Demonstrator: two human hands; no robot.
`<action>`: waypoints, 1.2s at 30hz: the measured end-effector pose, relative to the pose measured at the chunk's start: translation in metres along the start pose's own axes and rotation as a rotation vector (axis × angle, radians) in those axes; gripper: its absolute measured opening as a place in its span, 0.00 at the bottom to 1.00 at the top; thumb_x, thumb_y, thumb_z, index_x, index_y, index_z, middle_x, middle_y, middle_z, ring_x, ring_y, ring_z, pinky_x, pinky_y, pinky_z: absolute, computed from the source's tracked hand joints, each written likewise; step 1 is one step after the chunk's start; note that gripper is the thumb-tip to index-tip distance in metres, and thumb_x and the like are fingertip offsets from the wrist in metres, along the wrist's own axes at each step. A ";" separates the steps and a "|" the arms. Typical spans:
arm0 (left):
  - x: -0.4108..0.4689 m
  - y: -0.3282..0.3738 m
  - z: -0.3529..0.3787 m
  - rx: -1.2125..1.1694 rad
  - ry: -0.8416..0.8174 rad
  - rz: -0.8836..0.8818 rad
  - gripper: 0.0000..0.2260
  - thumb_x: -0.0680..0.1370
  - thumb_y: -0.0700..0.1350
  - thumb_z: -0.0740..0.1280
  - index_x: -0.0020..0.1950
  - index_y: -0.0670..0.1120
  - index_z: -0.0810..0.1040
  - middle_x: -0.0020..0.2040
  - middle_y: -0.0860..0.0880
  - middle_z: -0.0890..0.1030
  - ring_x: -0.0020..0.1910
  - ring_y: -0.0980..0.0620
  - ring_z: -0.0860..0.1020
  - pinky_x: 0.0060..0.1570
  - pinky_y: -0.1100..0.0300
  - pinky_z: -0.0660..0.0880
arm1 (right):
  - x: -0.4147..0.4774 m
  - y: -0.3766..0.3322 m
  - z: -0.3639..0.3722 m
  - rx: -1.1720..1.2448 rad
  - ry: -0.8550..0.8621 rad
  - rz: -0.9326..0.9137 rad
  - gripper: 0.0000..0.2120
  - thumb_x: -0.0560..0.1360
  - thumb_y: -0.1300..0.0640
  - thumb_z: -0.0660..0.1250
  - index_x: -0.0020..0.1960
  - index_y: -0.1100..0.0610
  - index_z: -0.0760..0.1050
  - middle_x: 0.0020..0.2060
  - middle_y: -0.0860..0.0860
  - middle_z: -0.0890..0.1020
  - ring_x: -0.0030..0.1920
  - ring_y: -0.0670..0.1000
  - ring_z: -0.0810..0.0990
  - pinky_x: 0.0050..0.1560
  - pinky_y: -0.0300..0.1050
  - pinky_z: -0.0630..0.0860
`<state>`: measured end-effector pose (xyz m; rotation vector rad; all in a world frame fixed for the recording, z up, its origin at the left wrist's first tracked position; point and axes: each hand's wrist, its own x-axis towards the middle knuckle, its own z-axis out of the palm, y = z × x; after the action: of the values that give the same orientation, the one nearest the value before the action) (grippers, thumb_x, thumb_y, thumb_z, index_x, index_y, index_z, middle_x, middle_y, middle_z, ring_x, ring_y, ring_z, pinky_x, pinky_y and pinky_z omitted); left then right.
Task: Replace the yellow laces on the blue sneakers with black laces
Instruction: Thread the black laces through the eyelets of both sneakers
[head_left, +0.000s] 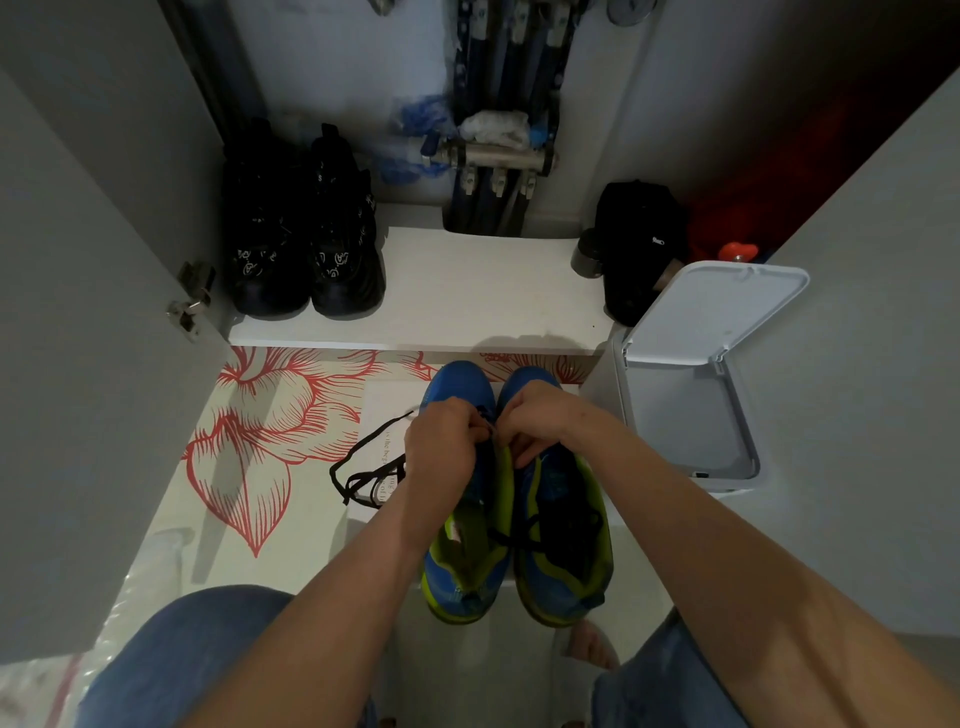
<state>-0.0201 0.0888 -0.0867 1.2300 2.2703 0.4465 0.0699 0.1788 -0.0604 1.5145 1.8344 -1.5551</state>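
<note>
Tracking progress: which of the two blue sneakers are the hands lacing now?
The left blue sneaker, beside the loose black lace: left hand and right hand pinch lace over its eyelets. The right blue sneaker already shows black lacing.

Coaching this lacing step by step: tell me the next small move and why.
Probably pull the black lace through the left blue sneaker: left hand and right hand both pinch it near the toe, and its slack lies loose on the paper.

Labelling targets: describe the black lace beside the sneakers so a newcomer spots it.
Find the blue sneakers on the floor before the white shelf. Just left of them, beside the left hand, a thin black lace lies looped on white printed paper. It alone lies off the shoes.
</note>
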 end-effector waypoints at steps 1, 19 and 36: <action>0.000 0.000 0.000 0.004 0.006 0.005 0.09 0.78 0.43 0.64 0.50 0.44 0.83 0.48 0.45 0.82 0.47 0.46 0.79 0.41 0.57 0.71 | 0.001 0.000 0.000 0.004 0.003 0.006 0.12 0.71 0.70 0.67 0.54 0.72 0.76 0.37 0.62 0.80 0.34 0.53 0.81 0.40 0.46 0.82; -0.005 0.002 0.000 -0.171 0.072 0.021 0.13 0.74 0.37 0.68 0.56 0.41 0.69 0.45 0.41 0.81 0.46 0.45 0.78 0.44 0.53 0.72 | 0.001 0.004 -0.001 0.128 -0.015 0.023 0.13 0.78 0.64 0.62 0.58 0.73 0.73 0.36 0.60 0.79 0.34 0.53 0.79 0.38 0.45 0.81; 0.022 -0.026 -0.053 -0.053 -0.073 -0.260 0.16 0.77 0.32 0.60 0.65 0.38 0.72 0.63 0.39 0.74 0.62 0.42 0.73 0.60 0.53 0.70 | -0.002 -0.010 -0.012 0.740 0.377 -0.347 0.07 0.82 0.60 0.54 0.48 0.61 0.67 0.31 0.55 0.74 0.23 0.46 0.74 0.33 0.45 0.78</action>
<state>-0.0786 0.0915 -0.0635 0.8935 2.2991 0.3554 0.0666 0.1896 -0.0489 1.9741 1.8883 -2.4503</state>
